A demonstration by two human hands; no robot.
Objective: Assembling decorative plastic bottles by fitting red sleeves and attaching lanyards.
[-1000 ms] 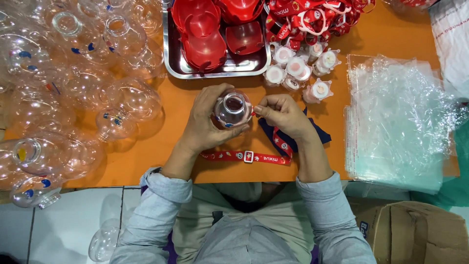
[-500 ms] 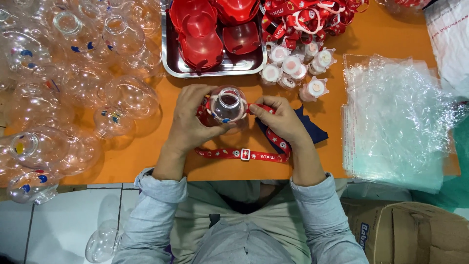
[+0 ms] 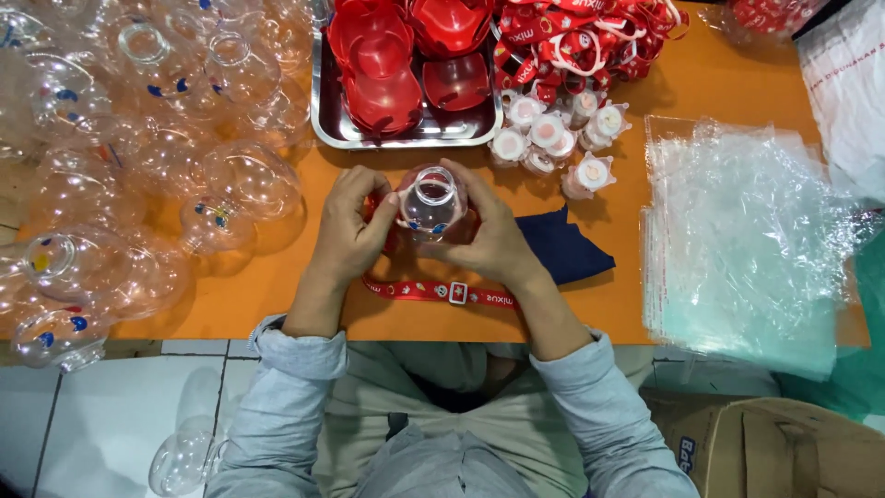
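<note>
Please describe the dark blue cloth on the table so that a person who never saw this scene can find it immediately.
Look at the orange table, near its front edge, just beside the right hand. The dark blue cloth lies flat there, partly under that hand, below the small white caps. It is the only dark, soft thing among red and clear plastic parts.

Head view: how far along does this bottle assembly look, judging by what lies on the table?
Done: no finished pile can be told apart. In hand: both the left hand and right hand grip one clear bottle, with a red strap trailing below it. Left: a heap of clear bottles, red parts in the metal tray, small caps, more straps and a stack of plastic bags.
</note>
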